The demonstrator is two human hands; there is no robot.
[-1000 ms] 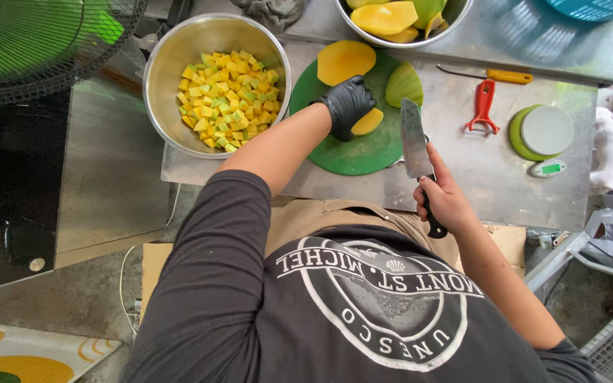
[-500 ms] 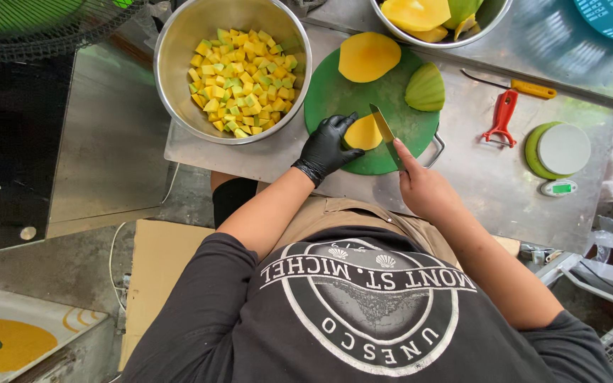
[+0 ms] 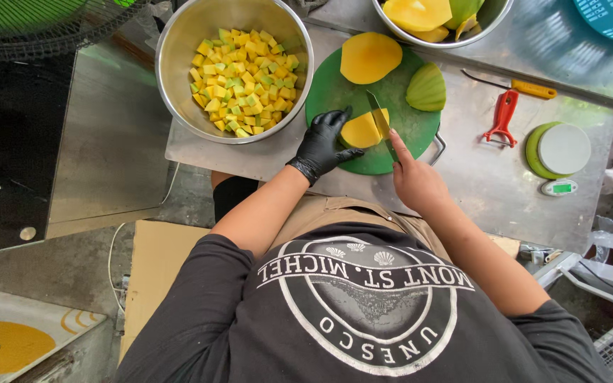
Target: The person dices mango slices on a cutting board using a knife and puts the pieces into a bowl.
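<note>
My left hand [image 3: 323,144], in a black glove, steadies a yellow mango piece [image 3: 358,132] on the round green cutting board [image 3: 331,89]. My right hand [image 3: 415,181] is bare and grips a knife [image 3: 379,120] whose blade stands on the mango piece, cutting into it. A peeled mango half [image 3: 370,57] and a green-skinned slice [image 3: 426,87] lie further back on the board. To the left, a steel bowl [image 3: 179,32] holds many yellow and green mango cubes [image 3: 243,81].
A second steel bowl [image 3: 397,35] with mango pieces sits at the back. A red peeler [image 3: 501,117], a yellow-handled tool [image 3: 526,87] and a green kitchen scale [image 3: 558,150] lie right of the board on the steel table [image 3: 491,191]. A fan [image 3: 37,28] is at far left.
The right hand brought the knife from beside the board onto the mango piece. The gloved left hand shifted its hold on the piece. The view moved closer.
</note>
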